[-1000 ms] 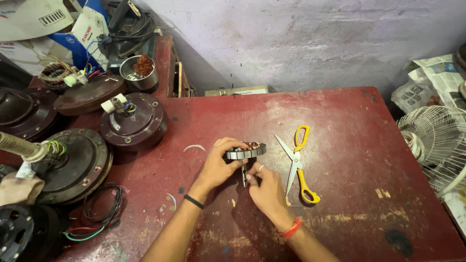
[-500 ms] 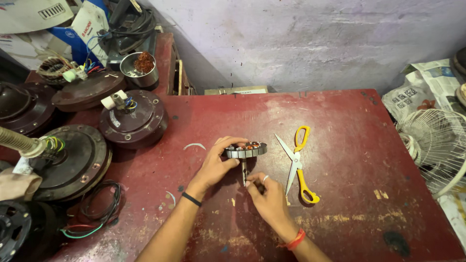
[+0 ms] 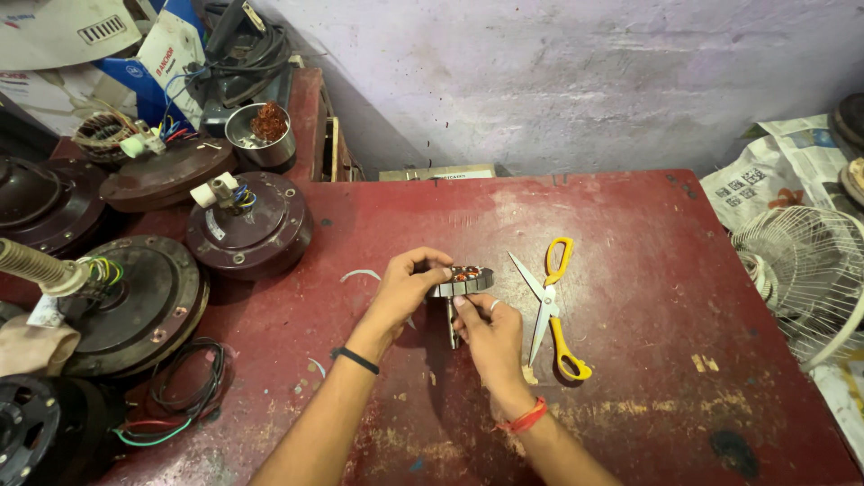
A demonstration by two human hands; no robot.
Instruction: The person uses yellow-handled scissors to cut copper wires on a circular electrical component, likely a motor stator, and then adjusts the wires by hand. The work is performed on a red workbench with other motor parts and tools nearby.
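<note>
A small round metal motor core with copper wire coils (image 3: 462,279) and a thin metal shaft sticking down sits near the middle of the worn red table (image 3: 630,360). Both hands hold it just above the table top. The left hand (image 3: 407,286) has its fingers closed around the left edge of the round part. The right hand (image 3: 486,331) is curled under it, with the thumb and fingers pinching the shaft. The right hand has a ring on one finger and a red thread band at the wrist. The left wrist has a black band.

Just to the right of the hands lie open scissors with yellow handles (image 3: 551,301), flat on the table. A small curved white strip (image 3: 360,274) lies just left of the left hand.

Farther left sit dark brown round fan motor housings (image 3: 252,225) with short coloured wires on top. A loop of black, red and green wires (image 3: 180,396) lies near the front left corner. A steel cup with copper wire in it (image 3: 261,133) stands at the back. A white wire fan guard (image 3: 801,270) leans at the right, past the table edge.
</note>
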